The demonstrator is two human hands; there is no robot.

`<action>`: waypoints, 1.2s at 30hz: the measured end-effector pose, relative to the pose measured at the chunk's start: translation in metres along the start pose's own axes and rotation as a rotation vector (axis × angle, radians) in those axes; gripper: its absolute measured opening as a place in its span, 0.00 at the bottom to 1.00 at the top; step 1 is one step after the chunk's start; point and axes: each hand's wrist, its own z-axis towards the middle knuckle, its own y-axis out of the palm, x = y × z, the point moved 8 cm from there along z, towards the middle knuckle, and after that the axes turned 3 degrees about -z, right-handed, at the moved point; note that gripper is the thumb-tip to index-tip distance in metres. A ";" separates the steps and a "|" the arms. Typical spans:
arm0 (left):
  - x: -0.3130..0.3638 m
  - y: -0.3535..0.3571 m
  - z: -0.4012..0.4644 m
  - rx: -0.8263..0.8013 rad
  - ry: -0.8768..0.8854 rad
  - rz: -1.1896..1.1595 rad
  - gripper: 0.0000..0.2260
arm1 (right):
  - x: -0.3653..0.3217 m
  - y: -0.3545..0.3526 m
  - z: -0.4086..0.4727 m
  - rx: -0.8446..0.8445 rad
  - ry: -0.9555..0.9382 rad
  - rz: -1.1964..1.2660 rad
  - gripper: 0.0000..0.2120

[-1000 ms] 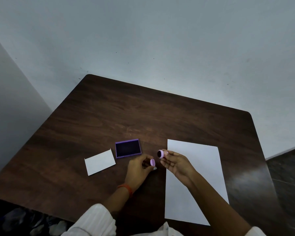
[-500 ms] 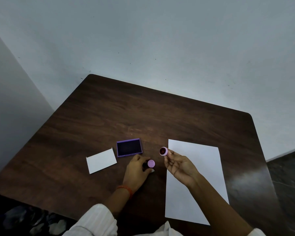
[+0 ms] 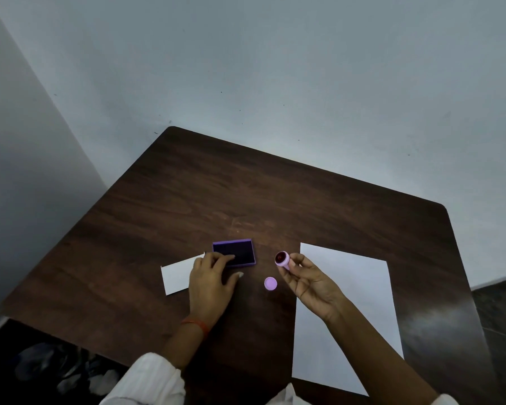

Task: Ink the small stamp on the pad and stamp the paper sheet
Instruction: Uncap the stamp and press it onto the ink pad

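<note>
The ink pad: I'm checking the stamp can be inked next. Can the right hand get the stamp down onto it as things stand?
Probably yes. The right hand holds the stamp beside the ink pad, whose far part lies bare. The left hand covers only its near left corner.

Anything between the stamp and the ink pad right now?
Partly. The left hand rests on the pad's near-left edge, fingertips over its ink surface. The stamp, in the right hand, has bare table between it and the pad's uncovered right part. The cap lies aside.

Pink stamp (image 3: pixel 282 260) held aloft between open purple pad (image 3: pixel 235 252) and white sheet (image 3: pixel 360 293).
</note>
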 end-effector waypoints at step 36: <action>-0.049 0.013 0.033 -0.215 0.142 0.175 0.33 | 0.031 0.118 0.072 -0.058 -0.644 -1.939 0.11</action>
